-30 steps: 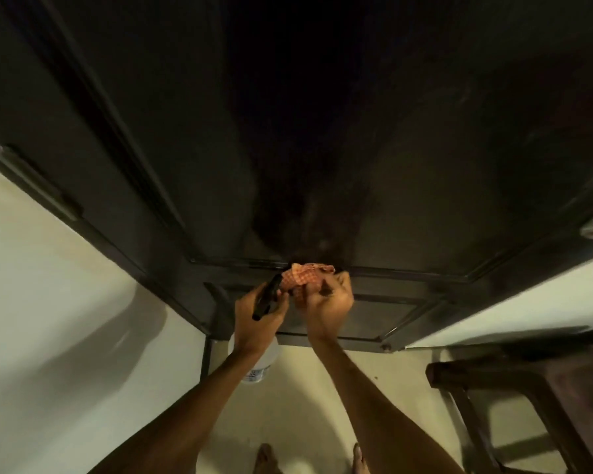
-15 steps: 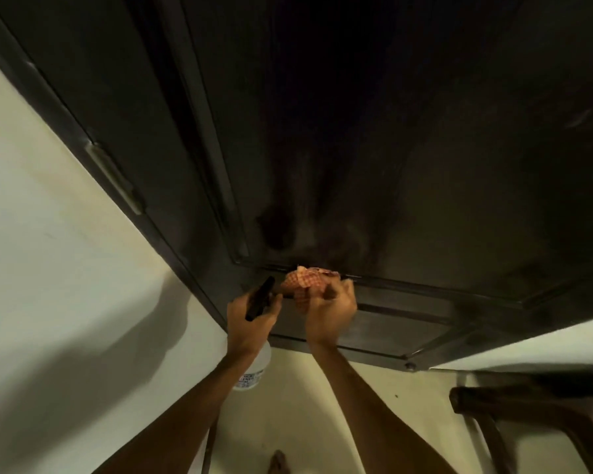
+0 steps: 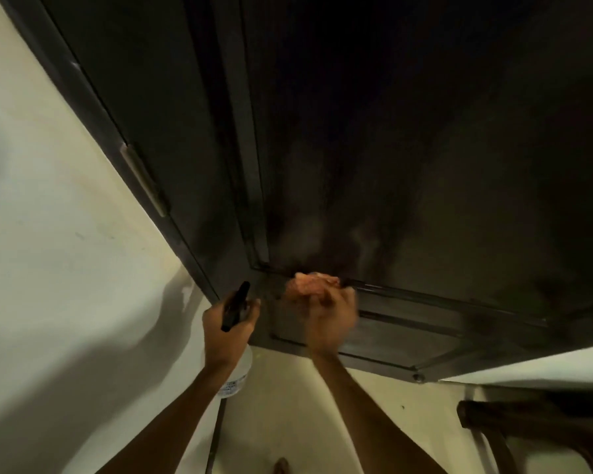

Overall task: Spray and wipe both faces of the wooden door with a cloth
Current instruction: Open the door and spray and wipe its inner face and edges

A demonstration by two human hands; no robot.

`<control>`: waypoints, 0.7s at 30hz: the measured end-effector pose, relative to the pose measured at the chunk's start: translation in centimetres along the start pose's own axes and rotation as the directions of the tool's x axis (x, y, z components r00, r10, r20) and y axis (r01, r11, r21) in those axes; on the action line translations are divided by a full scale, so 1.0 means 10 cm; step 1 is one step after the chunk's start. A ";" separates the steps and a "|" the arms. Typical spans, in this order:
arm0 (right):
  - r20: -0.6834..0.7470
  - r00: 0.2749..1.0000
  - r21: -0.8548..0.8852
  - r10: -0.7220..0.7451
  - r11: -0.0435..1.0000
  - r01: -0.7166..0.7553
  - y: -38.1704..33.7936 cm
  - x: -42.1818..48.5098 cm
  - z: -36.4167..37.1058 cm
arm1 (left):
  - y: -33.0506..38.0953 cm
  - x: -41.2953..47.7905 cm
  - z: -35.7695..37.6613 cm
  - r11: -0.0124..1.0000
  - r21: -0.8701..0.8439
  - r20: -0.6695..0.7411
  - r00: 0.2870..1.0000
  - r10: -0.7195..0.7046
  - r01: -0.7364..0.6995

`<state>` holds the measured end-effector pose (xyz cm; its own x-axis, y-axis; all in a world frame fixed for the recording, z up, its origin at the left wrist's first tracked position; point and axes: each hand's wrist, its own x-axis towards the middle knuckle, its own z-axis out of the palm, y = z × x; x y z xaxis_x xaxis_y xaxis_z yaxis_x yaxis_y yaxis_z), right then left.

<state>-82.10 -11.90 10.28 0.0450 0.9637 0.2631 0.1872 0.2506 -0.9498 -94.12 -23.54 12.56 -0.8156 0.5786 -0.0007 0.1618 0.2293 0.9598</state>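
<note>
**Dim view, dark door, blurred hand**

We see a dim scene: the door (image 3: 391,131) is nearly black, the wall (image 3: 48,268) brighter with soft shadows. The right hand (image 3: 329,316) and cloth (image 3: 314,283) are motion-blurred. Straight edges bend toward the frame's edges.

The dark wooden door (image 3: 408,138) is filling most of the view, its lower panel showing pale wet streaks. The orange checked cloth (image 3: 314,283), bunched and blurred, is pressing on the moulding low on the door. The spray bottle (image 3: 237,364), clear with black trigger, is hanging upright just left of it.
</note>
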 end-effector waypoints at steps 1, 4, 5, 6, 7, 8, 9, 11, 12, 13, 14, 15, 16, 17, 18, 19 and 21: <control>-0.063 0.997 0.011 0.032 0.999 -0.032 0.06 0.05 -0.15 | 0.01 -0.01 0.02 1.000 -0.006 -0.004 1.000 -0.003 0.003; -0.023 0.999 -0.007 0.043 0.999 -0.043 -0.02 0.05 0.04 | 0.02 0.00 -0.03 0.999 -0.029 -0.009 1.000 -0.022 0.021; 0.054 0.997 -0.001 0.046 0.999 -0.046 -0.10 0.01 0.20 | 0.02 0.00 -0.03 0.999 -0.030 -0.008 1.000 -0.026 0.026; 0.190 0.982 0.042 0.000 0.999 -0.008 -0.17 -0.05 0.37 | 0.01 0.01 -0.07 0.999 -0.025 -0.010 1.000 -0.023 0.023; 0.283 0.959 -0.001 -0.027 1.000 0.028 -0.28 -0.12 0.50 | -0.01 0.02 -0.12 1.000 -0.023 -0.004 1.000 -0.011 0.011; 0.323 0.946 -0.057 -0.029 0.997 0.050 -0.30 -0.13 0.52 | -0.01 0.00 -0.08 1.000 -0.021 0.020 1.000 -0.001 0.001; 0.323 0.946 -0.089 -0.002 0.996 0.032 -0.24 -0.12 0.51 | -0.01 0.00 -0.10 1.000 -0.021 0.017 1.000 0.013 -0.013; 0.142 0.990 -0.109 -0.026 0.993 0.041 -0.14 0.04 0.07 | 0.04 -0.06 0.08 0.999 -0.038 0.035 0.999 0.028 -0.027; 0.034 0.999 -0.123 -0.029 0.992 0.033 -0.04 0.10 -0.13 | 0.05 -0.08 0.11 0.998 -0.052 0.026 0.999 0.021 -0.020; -0.085 0.996 -0.071 0.027 0.997 -0.033 0.00 0.23 -0.45 | 0.08 -0.12 0.19 0.997 -0.067 0.040 0.999 0.026 -0.023; -0.172 0.981 -0.013 0.094 0.995 -0.097 0.18 0.39 -0.78 | 0.15 -0.16 0.27 0.997 -0.080 0.058 0.998 0.028 -0.023; -0.260 0.948 0.028 0.182 0.983 -0.181 0.22 0.51 -1.00 | 0.16 -0.17 0.31 0.995 -0.092 0.074 0.997 0.035 -0.029; -0.279 0.931 0.063 0.235 0.972 -0.226 0.30 0.64 -1.16 | 0.22 -0.20 0.40 0.995 -0.094 0.086 0.995 0.050 -0.042; -0.224 0.944 0.056 0.244 0.970 -0.237 0.32 0.67 -1.18 | 0.24 -0.23 0.44 0.995 -0.087 0.090 0.994 0.064 -0.056; -0.137 0.967 0.099 0.214 0.974 -0.202 0.33 0.65 -1.10 | 0.25 -0.27 0.52 0.996 -0.072 0.102 0.993 0.067 -0.060; -0.088 0.978 0.156 0.188 0.972 -0.173 0.18 0.56 -0.92 | 0.23 -0.29 0.53 0.996 -0.063 0.099 0.993 0.066 -0.060; 0.035 0.989 0.183 0.147 0.972 -0.151 0.02 0.48 -0.79 | 0.40 -0.42 0.83 0.994 -0.054 0.126 0.987 0.098 -0.092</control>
<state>-74.13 -7.98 12.70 0.0376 0.9927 0.1147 -0.0042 0.1149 -0.9934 -85.50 -18.56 14.08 -0.7189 0.6927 0.0582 0.2063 0.1327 0.9695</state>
